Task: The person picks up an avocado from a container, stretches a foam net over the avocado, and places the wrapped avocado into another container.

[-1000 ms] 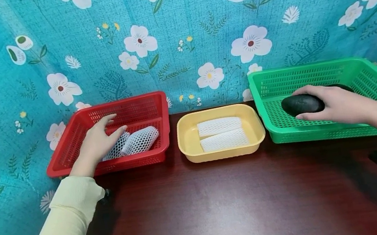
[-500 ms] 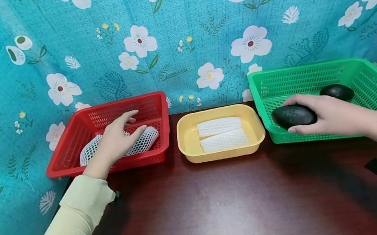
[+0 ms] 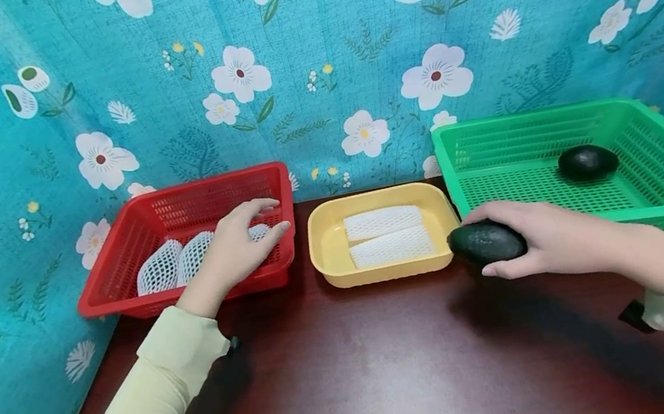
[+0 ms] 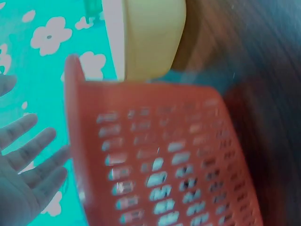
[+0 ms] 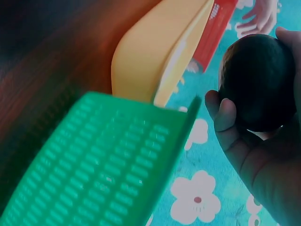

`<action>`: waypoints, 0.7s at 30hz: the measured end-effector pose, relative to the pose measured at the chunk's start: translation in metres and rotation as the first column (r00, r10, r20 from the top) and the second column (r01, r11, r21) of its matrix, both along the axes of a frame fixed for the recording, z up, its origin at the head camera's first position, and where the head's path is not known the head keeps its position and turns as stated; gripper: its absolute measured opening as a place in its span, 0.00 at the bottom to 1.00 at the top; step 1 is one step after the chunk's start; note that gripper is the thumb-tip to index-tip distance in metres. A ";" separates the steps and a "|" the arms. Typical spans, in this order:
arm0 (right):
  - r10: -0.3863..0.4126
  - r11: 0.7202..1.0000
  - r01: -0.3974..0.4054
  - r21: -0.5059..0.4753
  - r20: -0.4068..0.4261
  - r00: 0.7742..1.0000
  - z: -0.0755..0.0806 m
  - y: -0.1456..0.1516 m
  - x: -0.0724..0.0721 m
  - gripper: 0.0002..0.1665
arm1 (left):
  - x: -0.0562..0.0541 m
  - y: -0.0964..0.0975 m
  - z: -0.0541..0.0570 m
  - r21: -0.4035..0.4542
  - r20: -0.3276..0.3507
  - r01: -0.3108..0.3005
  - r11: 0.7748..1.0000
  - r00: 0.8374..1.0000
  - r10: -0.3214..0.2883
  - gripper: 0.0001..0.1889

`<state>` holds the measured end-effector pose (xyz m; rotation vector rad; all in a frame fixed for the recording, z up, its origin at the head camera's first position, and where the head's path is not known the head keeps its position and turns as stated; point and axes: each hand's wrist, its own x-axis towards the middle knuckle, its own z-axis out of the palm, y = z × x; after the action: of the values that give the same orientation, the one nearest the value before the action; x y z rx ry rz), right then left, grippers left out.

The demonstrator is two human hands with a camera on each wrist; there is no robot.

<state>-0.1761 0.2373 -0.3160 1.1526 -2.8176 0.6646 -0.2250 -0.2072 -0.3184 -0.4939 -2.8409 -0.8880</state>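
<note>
My right hand point(image 3: 541, 234) grips a dark avocado point(image 3: 487, 242), held up at the front left corner of the green basket point(image 3: 503, 204). In the right wrist view, fingers and thumb curl round that avocado point(image 5: 256, 82). A second avocado point(image 3: 588, 162) lies in the green basket. My left hand point(image 3: 239, 244), fingers parted and holding nothing, hovers above the right side of the red basket point(image 3: 105, 292). Several items in white foam net sleeves point(image 3: 160, 269) lie in the red basket, partly hidden by this hand. The left wrist view shows the spread fingers beside the red basket's rim.
Between the baskets stands a yellow tray point(image 3: 326, 266) holding two flat white foam net sleeves point(image 3: 391, 247). All three containers stand along the back of the dark wooden table point(image 3: 371, 361), before a blue floral cloth point(image 3: 316, 34).
My right hand has carried the avocado left and toward me, from inside the green basket to its front left corner. My left hand has moved right over the red basket.
</note>
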 end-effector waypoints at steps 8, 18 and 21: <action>0.039 0.999 -0.039 0.009 0.076 0.996 -0.010 -0.019 0.004 0.37 | 0.000 0.028 -0.010 0.020 -0.064 0.054 0.998 0.997 -0.053 0.24; 0.120 0.992 -0.125 0.020 0.151 0.981 -0.024 -0.041 0.008 0.44 | -0.009 0.061 -0.022 -0.028 -0.060 0.159 0.987 0.985 -0.161 0.24; 0.146 0.988 -0.152 0.015 0.182 0.972 -0.030 -0.045 0.009 0.42 | -0.009 0.071 -0.026 -0.042 -0.068 0.170 0.985 0.983 -0.172 0.22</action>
<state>-0.1672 0.1921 -0.3461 1.3878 -2.9170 0.7776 -0.2339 -0.1360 -0.3444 -0.7687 -2.7867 -0.8286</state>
